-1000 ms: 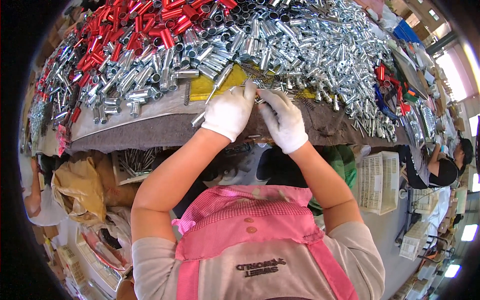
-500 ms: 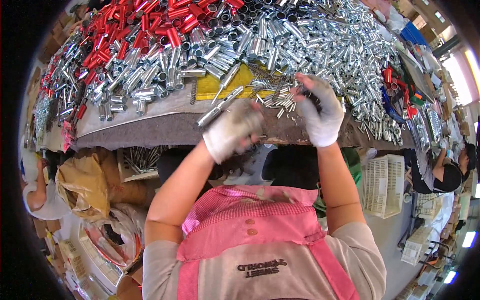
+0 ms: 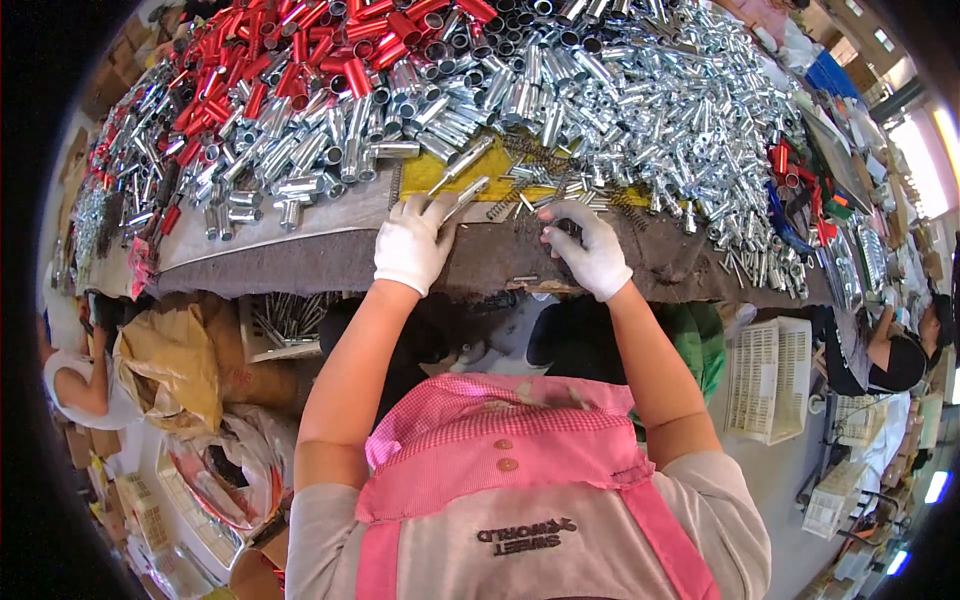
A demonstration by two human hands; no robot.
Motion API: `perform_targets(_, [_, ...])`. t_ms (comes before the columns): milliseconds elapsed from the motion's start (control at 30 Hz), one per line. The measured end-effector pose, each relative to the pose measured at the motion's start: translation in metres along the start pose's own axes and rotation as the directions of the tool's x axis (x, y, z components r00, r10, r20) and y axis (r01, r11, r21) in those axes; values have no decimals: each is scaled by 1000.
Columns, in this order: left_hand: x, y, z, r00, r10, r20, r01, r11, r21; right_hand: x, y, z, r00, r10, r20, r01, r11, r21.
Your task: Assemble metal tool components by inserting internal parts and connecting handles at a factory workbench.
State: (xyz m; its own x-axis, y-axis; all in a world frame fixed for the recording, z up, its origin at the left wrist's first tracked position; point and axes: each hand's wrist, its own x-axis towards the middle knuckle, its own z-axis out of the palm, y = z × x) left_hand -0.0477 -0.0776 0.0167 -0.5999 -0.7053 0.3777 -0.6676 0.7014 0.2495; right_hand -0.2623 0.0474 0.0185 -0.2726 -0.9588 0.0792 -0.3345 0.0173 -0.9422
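My left hand (image 3: 410, 248), in a white glove, closes over a slotted silver metal tube (image 3: 468, 192) near the table's front edge; the tube's lower part is hidden under the fingers. A second silver tube with a thin rod (image 3: 462, 165) lies just beyond it on a yellow board (image 3: 425, 178). To the right, my right hand (image 3: 590, 252) has its gloved fingers curled with the darkened tips close together, and whatever they hold is too small or hidden to name. Small silver pins (image 3: 580, 196) and dark coil springs (image 3: 540, 160) lie beyond that hand.
Red metal tubes (image 3: 358, 78) and silver tubes (image 3: 345, 150) are heaped across the back, with small silver parts (image 3: 690, 130) at right. White plastic crates (image 3: 768, 380) and a brown sack (image 3: 165, 365) stand below the table. Other people (image 3: 895, 345) sit on both sides.
My left hand has moved left and forward onto the slotted tube, which was lying apart from its fingers. My right hand has come down and left, its fingers now curled lower over the cloth.
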Motion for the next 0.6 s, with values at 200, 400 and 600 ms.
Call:
perform_targets(200, [-16,16,-32,772,-296,563,587,-8,-809,8,-29,-30,998,-31,48,20,976,215])
perform_targets(400, [-18,22,-53,668,27,743,744,-7,-669,24,-60,-39,900,-23,436,25,1000,1])
perform_targets(600, [-23,16,-44,689,132,713,703,116,-701,37,-85,1,594,109,797,2,991,-137])
